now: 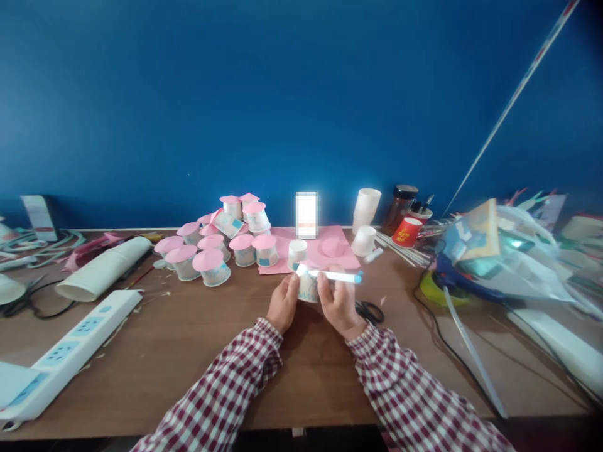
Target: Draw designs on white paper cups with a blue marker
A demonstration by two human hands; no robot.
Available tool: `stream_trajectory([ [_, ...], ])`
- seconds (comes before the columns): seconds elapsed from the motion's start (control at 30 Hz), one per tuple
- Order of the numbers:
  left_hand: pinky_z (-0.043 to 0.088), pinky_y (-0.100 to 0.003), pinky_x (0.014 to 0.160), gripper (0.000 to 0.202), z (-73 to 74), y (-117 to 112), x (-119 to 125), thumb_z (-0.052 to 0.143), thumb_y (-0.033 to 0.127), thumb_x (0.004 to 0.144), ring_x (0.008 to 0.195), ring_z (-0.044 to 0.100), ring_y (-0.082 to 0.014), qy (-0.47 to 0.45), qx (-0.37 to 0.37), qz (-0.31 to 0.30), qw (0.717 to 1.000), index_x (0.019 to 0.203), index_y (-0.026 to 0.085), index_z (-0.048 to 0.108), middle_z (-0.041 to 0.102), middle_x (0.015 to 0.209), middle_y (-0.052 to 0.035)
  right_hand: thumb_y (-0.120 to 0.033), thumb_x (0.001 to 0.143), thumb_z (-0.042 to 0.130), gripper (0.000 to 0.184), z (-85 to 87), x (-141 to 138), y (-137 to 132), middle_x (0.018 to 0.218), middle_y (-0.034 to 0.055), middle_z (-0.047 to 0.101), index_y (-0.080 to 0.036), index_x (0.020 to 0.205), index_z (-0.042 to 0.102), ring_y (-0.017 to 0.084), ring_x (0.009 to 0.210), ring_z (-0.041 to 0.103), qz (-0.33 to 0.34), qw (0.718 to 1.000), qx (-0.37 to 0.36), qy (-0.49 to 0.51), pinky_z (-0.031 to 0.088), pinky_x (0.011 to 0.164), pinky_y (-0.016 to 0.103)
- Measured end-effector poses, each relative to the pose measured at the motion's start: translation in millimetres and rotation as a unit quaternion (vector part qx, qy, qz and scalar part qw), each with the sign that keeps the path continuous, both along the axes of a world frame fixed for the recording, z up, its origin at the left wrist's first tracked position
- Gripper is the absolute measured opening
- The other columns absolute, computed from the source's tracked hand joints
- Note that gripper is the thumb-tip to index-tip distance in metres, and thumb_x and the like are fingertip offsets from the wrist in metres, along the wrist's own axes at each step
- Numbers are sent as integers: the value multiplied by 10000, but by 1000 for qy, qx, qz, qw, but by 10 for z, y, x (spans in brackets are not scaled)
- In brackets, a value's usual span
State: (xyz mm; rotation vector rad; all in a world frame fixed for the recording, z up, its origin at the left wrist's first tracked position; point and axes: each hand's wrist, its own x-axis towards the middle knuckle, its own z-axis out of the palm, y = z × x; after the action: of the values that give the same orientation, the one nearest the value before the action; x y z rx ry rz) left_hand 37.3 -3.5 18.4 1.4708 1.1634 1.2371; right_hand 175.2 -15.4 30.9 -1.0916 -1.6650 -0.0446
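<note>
My left hand (284,302) is closed on the left side of a white paper cup (308,290), which has a blue zigzag line drawn near its lower rim. In my right hand (340,302) is a white marker pen (340,276) with a light blue end pointing right. The fingers of that hand are beside the cup's right side, and the pen's tip is hidden. Just behind stands another white paper cup (297,253) at the edge of a pink sheet (277,251). A pink paper disc (332,247) lies on the sheet. Black-handled scissors (371,311) lie partly behind my right wrist.
Several small cups with pink paper roofs (211,260) are grouped left of the sheet. A power strip (70,351) and stacked paper cups (103,270) lie at left. At right are a red cup (407,232), a blue glue gun (464,279) with its cord, and plastic bags (532,251).
</note>
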Motion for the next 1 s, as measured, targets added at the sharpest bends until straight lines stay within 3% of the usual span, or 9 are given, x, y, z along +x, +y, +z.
stream_trajectory([
  [0.67, 436, -341, 844, 465, -29, 7, 2, 389, 516, 861, 956, 577, -250, -20, -10, -10, 1000, 988, 129, 612, 650, 840, -78, -206, 901, 455, 68, 9, -19, 10, 801, 65, 597, -191, 904, 522, 186, 728, 587, 18, 1000, -13, 4, 510, 674, 324],
  [1.0, 438, -333, 833, 494, -50, 6, -2, 376, 526, 862, 968, 571, -243, -12, -10, -1, 1000, 1015, 112, 597, 644, 949, -106, -215, 906, 450, 80, -5, -5, 22, 792, 63, 594, -182, 903, 522, 182, 726, 580, 5, 1000, -12, 4, 506, 672, 323],
])
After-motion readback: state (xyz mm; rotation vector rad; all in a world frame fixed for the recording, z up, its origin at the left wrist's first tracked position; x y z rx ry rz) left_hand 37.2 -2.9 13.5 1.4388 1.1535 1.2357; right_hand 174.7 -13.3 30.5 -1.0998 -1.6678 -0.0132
